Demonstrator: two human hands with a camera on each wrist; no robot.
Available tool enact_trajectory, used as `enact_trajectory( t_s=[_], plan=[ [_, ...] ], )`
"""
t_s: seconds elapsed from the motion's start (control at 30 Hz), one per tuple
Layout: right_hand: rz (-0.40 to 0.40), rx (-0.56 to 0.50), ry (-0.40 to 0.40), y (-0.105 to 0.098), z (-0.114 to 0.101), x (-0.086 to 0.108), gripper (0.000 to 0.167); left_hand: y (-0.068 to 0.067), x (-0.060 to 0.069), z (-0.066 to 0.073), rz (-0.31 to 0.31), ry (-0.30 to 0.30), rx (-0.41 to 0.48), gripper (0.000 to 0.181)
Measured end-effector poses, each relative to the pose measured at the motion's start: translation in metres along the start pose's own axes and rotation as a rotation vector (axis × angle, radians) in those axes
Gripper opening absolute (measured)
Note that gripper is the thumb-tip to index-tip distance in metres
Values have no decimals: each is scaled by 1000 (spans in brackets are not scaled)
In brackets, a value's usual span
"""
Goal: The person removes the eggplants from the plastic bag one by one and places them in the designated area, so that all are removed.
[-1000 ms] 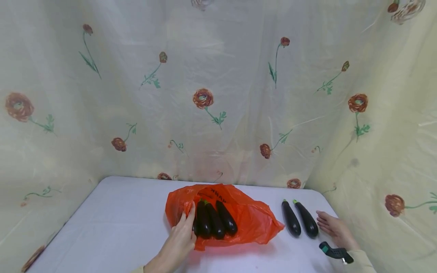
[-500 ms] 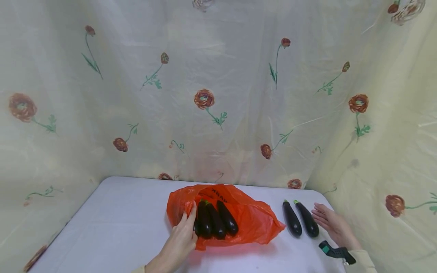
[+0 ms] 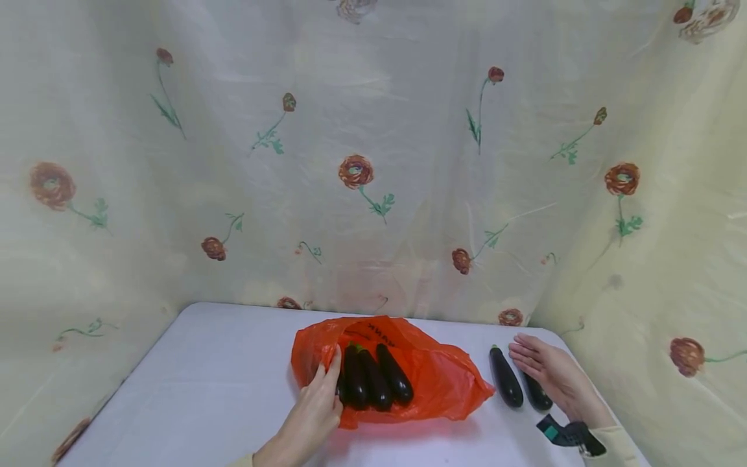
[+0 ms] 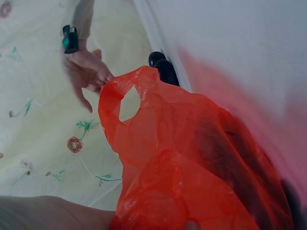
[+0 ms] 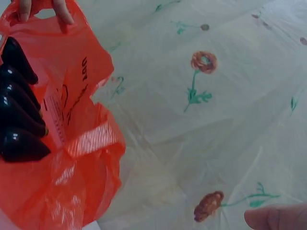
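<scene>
An orange-red plastic bag (image 3: pixel 452 386) lies mouth-open on the table, with several dark eggplants (image 3: pixel 395 376) side by side inside it. My left hand (image 3: pixel 312 408) grips the bag's near left rim. In the right wrist view, its fingers (image 5: pixel 61 10) curl over the plastic by the handle hole. To the right of the bag lie two loose eggplants, a left one (image 3: pixel 506 379) and a right one (image 3: pixel 538 394). Over the right one hovers my right hand (image 3: pixel 554 373), fingers straight and holding nothing, partly covering it. Whether it touches that eggplant I cannot tell.
A white table (image 3: pixel 233 363) carries the bag and eggplants. Behind and on both sides hangs a pale curtain (image 3: pixel 408 194) with printed flowers. A dark band with a small device (image 3: pixel 569 436) circles my right wrist.
My right hand has moved left and away from me, from beside the right loose eggplant to over it. My left hand keeps its grip on the bag, and the view has shifted slightly.
</scene>
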State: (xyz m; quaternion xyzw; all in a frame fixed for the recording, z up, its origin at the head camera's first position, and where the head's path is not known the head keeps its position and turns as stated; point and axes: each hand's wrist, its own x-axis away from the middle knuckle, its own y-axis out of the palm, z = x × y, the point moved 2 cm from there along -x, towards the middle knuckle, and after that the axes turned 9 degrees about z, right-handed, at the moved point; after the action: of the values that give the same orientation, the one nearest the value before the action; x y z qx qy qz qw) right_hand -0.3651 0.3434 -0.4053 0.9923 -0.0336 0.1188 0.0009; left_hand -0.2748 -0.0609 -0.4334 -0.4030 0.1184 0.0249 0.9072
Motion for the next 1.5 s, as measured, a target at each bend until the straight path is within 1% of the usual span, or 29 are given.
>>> enact_trajectory(
  t_s=[0.13,0.23,0.47,0.6,0.73,0.87,1.03,1.23,1.43,1.5],
  plan=[
    [-14,18,-2,10,-6,7,69,-1,0,1,6,-6,6,85],
    [-30,30,-21,20,-12,13,64,-1,-1,2,2,-17,5,85],
    [-48,69,-54,50,-27,33,68,1,-2,2,-13,-39,6,84],
    [-85,112,-74,69,-33,44,67,1,-2,2,-14,-45,2,84],
    [-121,109,-81,86,-39,52,64,2,-4,2,-20,-55,3,85],
    [-162,96,-80,101,-40,54,63,2,-4,2,-18,-57,6,85],
    [-205,49,-31,116,-38,53,62,3,-2,2,-26,-58,9,84],
    [-299,7,-44,130,-35,54,62,3,-2,2,-12,-40,0,85],
    [-271,8,-27,143,-30,51,59,3,-1,0,-11,-28,-3,84],
    [-280,4,-27,147,-28,49,58,3,-1,0,-10,-22,-1,83]
  ],
)
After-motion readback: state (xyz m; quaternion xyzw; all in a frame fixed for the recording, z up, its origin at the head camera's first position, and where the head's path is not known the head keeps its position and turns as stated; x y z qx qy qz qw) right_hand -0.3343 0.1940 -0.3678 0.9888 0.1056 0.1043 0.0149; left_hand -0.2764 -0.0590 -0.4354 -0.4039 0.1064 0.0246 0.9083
